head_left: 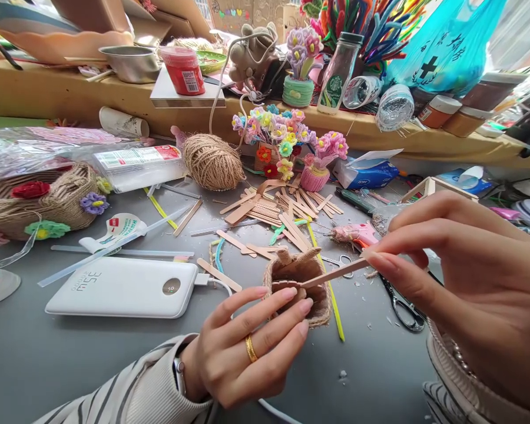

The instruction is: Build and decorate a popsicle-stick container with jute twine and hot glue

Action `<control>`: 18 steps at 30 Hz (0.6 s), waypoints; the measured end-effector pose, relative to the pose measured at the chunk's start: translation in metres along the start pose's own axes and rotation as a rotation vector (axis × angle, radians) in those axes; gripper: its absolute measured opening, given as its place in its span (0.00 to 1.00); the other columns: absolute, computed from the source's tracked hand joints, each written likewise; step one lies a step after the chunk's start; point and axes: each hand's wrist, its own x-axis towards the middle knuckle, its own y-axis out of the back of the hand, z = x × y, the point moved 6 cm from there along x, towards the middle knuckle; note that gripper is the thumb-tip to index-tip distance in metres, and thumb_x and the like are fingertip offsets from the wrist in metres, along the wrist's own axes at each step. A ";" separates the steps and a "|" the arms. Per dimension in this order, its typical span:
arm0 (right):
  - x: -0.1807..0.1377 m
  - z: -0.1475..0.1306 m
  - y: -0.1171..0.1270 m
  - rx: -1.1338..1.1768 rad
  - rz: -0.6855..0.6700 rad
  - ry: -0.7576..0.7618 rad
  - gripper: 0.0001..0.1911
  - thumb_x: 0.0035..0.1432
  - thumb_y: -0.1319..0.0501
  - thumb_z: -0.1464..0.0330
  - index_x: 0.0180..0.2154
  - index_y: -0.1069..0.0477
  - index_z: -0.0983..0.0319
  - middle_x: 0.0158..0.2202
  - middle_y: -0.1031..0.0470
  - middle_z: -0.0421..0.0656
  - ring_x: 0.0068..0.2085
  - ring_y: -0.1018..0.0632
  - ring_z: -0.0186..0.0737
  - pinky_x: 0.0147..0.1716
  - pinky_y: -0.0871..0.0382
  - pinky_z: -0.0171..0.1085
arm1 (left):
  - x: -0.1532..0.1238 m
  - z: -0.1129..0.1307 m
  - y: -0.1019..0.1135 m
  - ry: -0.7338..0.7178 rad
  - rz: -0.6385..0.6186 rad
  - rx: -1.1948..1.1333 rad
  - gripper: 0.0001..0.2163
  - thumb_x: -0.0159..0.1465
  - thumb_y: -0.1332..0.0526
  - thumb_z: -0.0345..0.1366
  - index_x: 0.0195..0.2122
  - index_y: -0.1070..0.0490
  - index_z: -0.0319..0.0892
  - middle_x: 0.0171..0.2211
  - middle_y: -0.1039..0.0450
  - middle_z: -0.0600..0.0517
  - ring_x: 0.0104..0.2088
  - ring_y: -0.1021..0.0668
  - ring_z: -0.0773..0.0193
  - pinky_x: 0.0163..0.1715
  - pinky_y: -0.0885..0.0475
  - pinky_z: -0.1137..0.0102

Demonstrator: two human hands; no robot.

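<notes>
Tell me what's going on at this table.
A person is working at a small twine-covered box with both bare hands. The left hand lies over its near left side, fingertips at the opening. The right hand pinches a thin wooden stick, angled so its far end is at the box opening; the left fingers partly hide what it meets there. Beyond lie a pile of loose sticks and a ball of twine.

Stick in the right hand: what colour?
The stick is light brown, a wood tone; best seen in the head view.
</notes>
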 end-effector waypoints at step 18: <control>0.010 -0.020 -0.035 -0.061 -0.305 0.169 0.06 0.53 0.40 0.72 0.24 0.31 0.62 0.27 0.31 0.41 0.30 0.30 0.33 0.27 0.34 0.32 | 0.005 0.001 0.002 -0.003 -0.044 -0.023 0.08 0.56 0.45 0.27 0.35 0.29 0.39 0.40 0.23 0.51 0.46 0.24 0.64 0.46 0.31 0.67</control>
